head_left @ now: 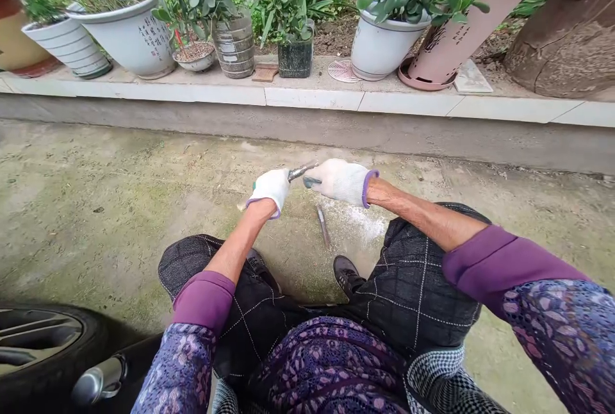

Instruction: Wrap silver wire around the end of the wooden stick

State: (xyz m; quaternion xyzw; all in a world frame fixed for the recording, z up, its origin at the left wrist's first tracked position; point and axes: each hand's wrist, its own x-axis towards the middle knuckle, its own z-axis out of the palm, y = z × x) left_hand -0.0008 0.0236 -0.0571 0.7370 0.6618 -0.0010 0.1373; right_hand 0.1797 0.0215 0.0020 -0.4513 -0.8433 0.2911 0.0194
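Both of my hands wear white knit gloves with purple cuffs and are raised over the concrete in front of my knees. My left hand (271, 187) is closed around a narrow metal tool (300, 170), dark with shiny patches. Its far end points right, up to the fingers of my right hand. A pale end, perhaps the handle, shows below my left wrist. The fingers of my right hand (334, 180) are drawn together at that end; what they hold is hidden. Below them, a second narrow metal piece (323, 227) lies on the ground beside scattered white powder (368, 222).
Ahead runs a low tiled ledge (312, 99) with several potted plants, among them a white pot (384, 45) and a tall pink planter (446, 42). A vehicle wheel (38, 343) stands close at lower left. My shoes (346, 273) rest near the metal piece.
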